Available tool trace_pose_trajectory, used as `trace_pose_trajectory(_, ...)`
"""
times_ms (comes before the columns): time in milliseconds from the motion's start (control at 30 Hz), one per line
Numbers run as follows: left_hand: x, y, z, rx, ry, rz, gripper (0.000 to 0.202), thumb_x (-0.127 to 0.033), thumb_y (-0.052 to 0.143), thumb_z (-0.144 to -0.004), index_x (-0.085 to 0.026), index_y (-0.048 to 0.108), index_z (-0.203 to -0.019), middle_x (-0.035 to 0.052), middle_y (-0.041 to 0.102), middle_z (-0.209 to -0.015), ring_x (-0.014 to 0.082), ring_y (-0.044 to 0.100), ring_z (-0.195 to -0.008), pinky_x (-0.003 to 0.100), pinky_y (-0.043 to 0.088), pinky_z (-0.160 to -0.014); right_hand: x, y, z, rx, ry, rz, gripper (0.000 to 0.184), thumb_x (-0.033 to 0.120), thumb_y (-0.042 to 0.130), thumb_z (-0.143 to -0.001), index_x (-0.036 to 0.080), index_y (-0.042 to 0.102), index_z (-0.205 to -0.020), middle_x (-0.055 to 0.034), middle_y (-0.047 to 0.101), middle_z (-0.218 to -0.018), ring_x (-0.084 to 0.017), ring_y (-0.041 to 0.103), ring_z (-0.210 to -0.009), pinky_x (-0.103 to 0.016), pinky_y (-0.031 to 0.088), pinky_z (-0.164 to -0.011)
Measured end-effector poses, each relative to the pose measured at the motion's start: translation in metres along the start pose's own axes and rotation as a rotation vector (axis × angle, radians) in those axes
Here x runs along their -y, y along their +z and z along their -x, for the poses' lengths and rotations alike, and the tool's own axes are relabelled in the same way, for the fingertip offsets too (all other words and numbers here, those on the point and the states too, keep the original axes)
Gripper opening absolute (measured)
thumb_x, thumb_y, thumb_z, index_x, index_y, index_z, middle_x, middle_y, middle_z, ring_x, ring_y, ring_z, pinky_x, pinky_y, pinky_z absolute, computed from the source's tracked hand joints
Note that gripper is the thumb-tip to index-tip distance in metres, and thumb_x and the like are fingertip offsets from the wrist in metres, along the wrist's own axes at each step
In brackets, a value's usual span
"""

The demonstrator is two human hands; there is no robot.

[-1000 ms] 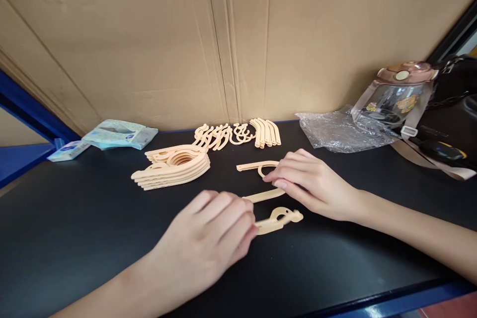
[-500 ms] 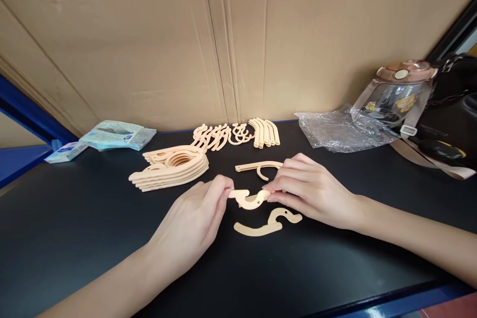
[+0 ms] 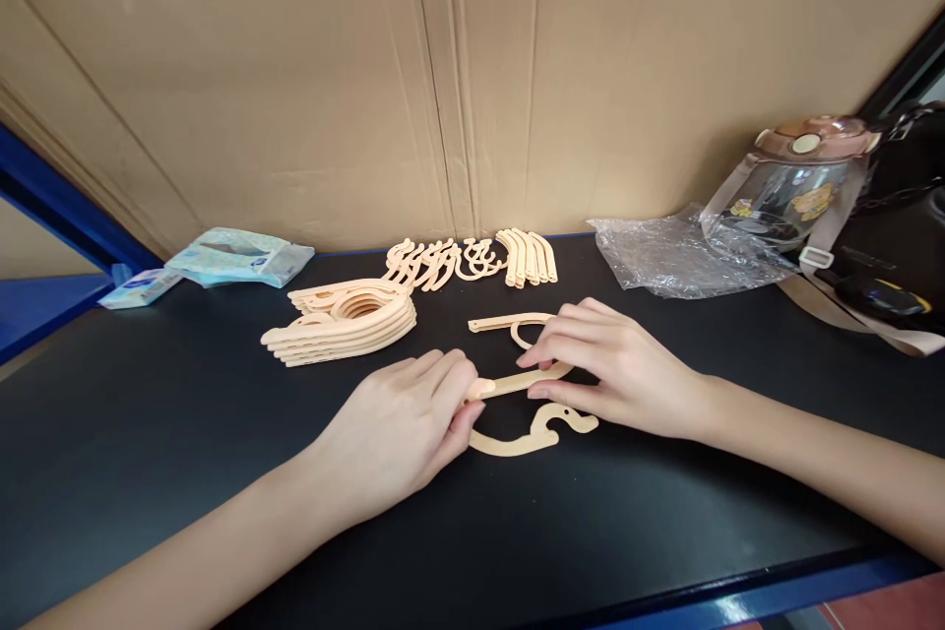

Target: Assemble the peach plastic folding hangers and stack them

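My left hand (image 3: 413, 423) is closed, thumb against fingers, on a small cream plastic hanger piece (image 3: 483, 388); most of the piece is hidden by the hand. Beside it, my right hand (image 3: 616, 364) has thumb and fingers parted around a curved cream hanger arm (image 3: 524, 380); I see no firm pinch on it. In front of both hands lies another hanger arm with a notched, wavy end (image 3: 513, 448). Just behind the right fingers rests a straight piece with a hook (image 3: 506, 323), partly covered by that hand.
A stack of hangers (image 3: 346, 335) lies at left. Along the cardboard wall (image 3: 332, 98) are loose hooks (image 3: 479, 261) and curved arms (image 3: 526, 258). Tissue packs (image 3: 236, 256) are at back left. Plastic wrap (image 3: 664, 256), a strapped bottle (image 3: 797, 197) and a black bag (image 3: 901, 236) stand right.
My right fingers have let go of the small piece and parted around the curved arm. My left hand keeps the small piece, now turned and mostly covered, slightly lower.
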State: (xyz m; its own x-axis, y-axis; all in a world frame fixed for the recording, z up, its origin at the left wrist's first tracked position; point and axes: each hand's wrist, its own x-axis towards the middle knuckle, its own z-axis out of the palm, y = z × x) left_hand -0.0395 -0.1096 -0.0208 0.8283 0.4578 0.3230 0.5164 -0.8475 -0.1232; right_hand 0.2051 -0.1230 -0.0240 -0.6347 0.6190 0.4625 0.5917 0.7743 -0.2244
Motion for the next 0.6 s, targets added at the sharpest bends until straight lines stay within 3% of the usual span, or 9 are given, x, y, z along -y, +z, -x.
trace_pose_trajectory(200, 0.006, 0.006, 0.007, 0.204, -0.1, 0.19, 0.017, -0.018, 0.027, -0.094, -0.023, 0.03, -0.077, -0.0076, 0.042, -0.052, 0.0135, 0.04, -0.038, 0.025, 0.02, -0.041, -0.016, 0.002, 0.001, 0.147, 0.055, -0.109, 0.014, 0.031, 0.066, -0.086, 0.019, 0.068, -0.093, -0.0023, 0.065, -0.092, -0.016, 0.055, -0.081, -0.032, 0.041, -0.076)
trace_pose_trajectory(333, 0.005, 0.008, 0.008, 0.205, -0.13, 0.165, 0.023, -0.032, 0.03, -0.097, -0.023, 0.033, -0.077, -0.0062, 0.051, -0.053, 0.014, 0.048, -0.041, 0.025, 0.021, -0.043, -0.016, 0.009, 0.001, 0.179, 0.131, -0.359, 0.016, 0.025, 0.06, -0.091, 0.019, 0.069, -0.102, -0.0032, 0.062, -0.091, -0.014, 0.058, -0.085, -0.027, 0.047, -0.072)
trace_pose_trajectory(433, 0.006, 0.011, 0.007, 0.204, -0.153, 0.129, 0.029, -0.044, 0.038, -0.096, -0.023, 0.035, -0.077, -0.0058, 0.055, -0.056, 0.0141, 0.053, -0.043, 0.023, 0.023, -0.044, -0.015, 0.01, 0.0, 0.218, 0.178, -0.463, 0.015, 0.024, 0.06, -0.09, 0.016, 0.07, -0.098, -0.0026, 0.059, -0.086, -0.012, 0.057, -0.078, -0.024, 0.047, -0.064)
trace_pose_trajectory(600, 0.006, 0.015, 0.005, 0.215, -0.136, 0.138, 0.031, -0.044, 0.035, -0.098, -0.022, 0.035, -0.075, -0.0066, 0.054, -0.053, 0.0135, 0.051, -0.042, 0.022, 0.023, -0.044, -0.014, 0.01, -0.002, 0.262, 0.238, -0.589, 0.015, 0.027, 0.062, -0.089, 0.016, 0.07, -0.093, -0.0023, 0.059, -0.086, -0.012, 0.055, -0.077, -0.023, 0.044, -0.063)
